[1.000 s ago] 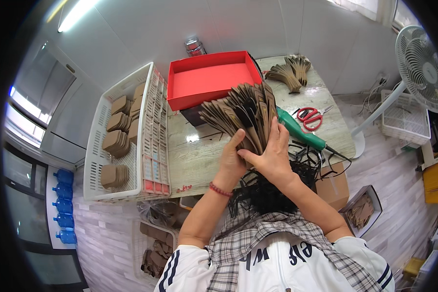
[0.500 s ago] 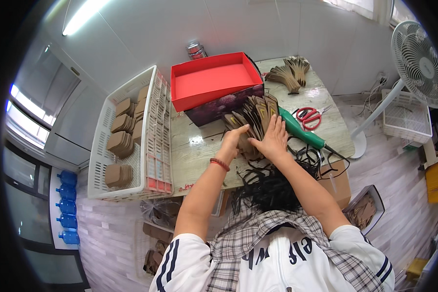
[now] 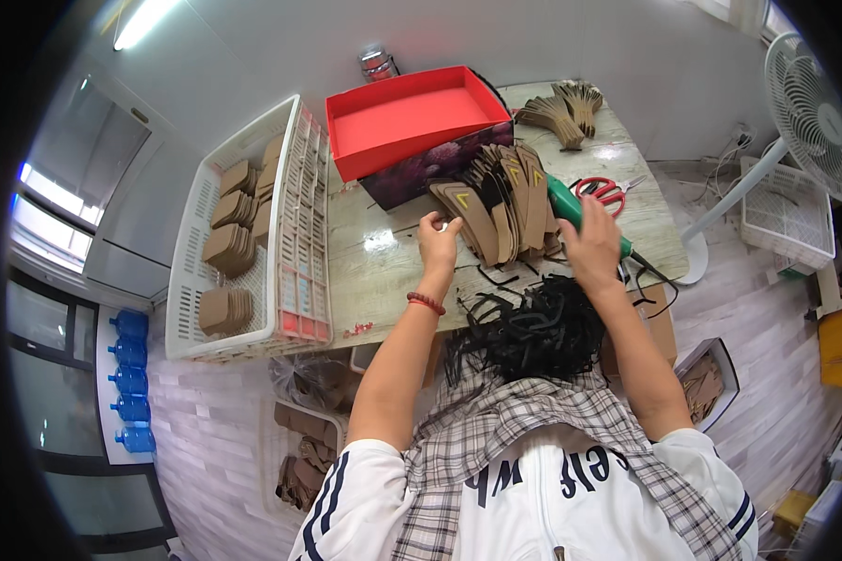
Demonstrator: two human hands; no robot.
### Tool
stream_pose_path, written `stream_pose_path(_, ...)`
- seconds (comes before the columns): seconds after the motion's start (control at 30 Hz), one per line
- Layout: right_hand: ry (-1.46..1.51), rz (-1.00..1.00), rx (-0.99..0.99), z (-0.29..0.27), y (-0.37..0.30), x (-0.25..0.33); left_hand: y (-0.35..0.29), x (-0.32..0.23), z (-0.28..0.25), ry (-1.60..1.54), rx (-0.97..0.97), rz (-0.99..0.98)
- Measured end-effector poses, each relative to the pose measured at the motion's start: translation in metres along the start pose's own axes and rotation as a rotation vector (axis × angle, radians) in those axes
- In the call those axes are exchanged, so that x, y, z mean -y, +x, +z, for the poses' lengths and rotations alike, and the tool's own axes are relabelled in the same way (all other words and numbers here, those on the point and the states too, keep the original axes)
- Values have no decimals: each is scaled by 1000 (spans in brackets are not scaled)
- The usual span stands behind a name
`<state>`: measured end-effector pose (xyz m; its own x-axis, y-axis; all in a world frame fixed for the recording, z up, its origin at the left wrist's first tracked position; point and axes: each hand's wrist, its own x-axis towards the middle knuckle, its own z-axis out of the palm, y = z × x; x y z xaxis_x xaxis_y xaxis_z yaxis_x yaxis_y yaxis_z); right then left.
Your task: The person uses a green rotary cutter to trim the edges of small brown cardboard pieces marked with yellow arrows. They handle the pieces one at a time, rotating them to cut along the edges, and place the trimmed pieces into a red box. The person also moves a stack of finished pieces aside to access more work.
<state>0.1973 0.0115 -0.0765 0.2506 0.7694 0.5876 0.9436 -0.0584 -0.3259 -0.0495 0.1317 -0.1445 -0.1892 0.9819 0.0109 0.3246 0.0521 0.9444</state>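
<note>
A fanned bundle of curved brown strips, some with a yellow chevron [image 3: 482, 224], rests on the table against the front of a dark box. My left hand [image 3: 437, 251] is beside the bundle's left end, thumb and forefinger apart and the other fingers curled, with nothing seen in it. To the right of the bundle, my right hand [image 3: 591, 251] lies over a green corded hand tool [image 3: 565, 202], its fingers bent around the tool's body. A heap of thin black strips [image 3: 533, 327] hangs at the table's front edge, over my lap.
A red tray [image 3: 412, 112] sits on the dark flowered box [image 3: 440, 168]. Red-handled scissors [image 3: 606, 194] lie beyond the tool, and more brown bundles [image 3: 557, 117] at the far right. A white crate [image 3: 281, 309] with brown stacks stands left; a fan [image 3: 814, 117] stands right.
Both hands have left the bundle of brown strips. My left hand has drawn away to its left; my right has moved right onto the green tool. The bundle now stands fanned by itself.
</note>
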Motion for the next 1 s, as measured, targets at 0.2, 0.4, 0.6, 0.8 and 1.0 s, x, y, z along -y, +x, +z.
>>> stream_pose_path(0.2, -107, -8, 182, 1, -13, -56, -22, -40, 9, -114, -119, 65)
stream_pose_path(0.4, -64, -45, 304, 9, 7, -60, -16, -66, 25, 99, -199, -14)
stream_pose_path(0.6, 263, 371, 445, -29, 19, -71, -16, -62, 34, -38, -231, -42)
stream_pose_path(0.8, 666, 558, 484, -102, -16, -70, -12, -64, 44, 70, -258, -24)
stream_pose_path(1.0, 963, 776, 541, -149, -59, -33, -14, -61, 42, -126, -339, 97)
